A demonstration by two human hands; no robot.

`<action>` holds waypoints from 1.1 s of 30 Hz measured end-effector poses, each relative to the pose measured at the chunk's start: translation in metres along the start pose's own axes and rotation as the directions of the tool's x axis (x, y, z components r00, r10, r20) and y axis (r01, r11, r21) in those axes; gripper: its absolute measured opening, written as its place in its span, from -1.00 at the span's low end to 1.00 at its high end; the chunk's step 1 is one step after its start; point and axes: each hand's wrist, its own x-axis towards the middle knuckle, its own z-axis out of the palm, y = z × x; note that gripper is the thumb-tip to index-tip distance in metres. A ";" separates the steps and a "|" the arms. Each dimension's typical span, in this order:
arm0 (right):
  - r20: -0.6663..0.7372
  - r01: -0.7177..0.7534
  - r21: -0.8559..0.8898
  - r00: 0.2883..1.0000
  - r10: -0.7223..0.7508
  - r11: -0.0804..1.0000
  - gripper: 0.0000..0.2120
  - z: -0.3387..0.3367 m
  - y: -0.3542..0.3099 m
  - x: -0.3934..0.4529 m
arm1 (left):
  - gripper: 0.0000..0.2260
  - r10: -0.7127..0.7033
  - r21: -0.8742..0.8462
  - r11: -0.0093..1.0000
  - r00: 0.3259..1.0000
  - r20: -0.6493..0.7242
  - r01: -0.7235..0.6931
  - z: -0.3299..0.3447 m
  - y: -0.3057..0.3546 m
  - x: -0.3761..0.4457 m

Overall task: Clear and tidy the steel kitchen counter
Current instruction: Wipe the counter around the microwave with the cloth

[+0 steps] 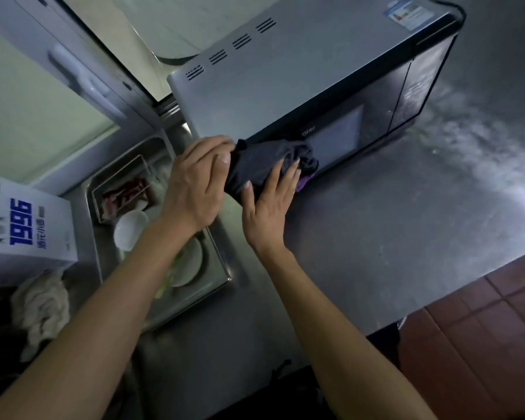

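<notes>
A dark crumpled cloth [264, 160] with a purple edge lies bunched on the steel counter [391, 225], right against the front of the microwave [300, 80]. My left hand [197, 183] grips the cloth's left end with the fingers curled over it. My right hand [269, 207] presses flat on the cloth's lower right part, fingers spread. Part of the cloth is hidden beneath both hands.
A sink [134, 153] at left holds a steel tray [120, 189] with red scraps, a white bowl [131, 227] and a plate [191, 262]. A white box marked 1996 [28, 228] and a pale rag [43, 307] sit at far left. Red floor tiles [482, 328] lie beyond the counter edge.
</notes>
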 end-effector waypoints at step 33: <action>-0.173 -0.219 0.316 0.943 0.283 0.923 -0.32 -0.190 0.054 0.197 | -0.57 0.189 0.104 0.974 0.976 0.110 -0.200 0.116 0.144 0.183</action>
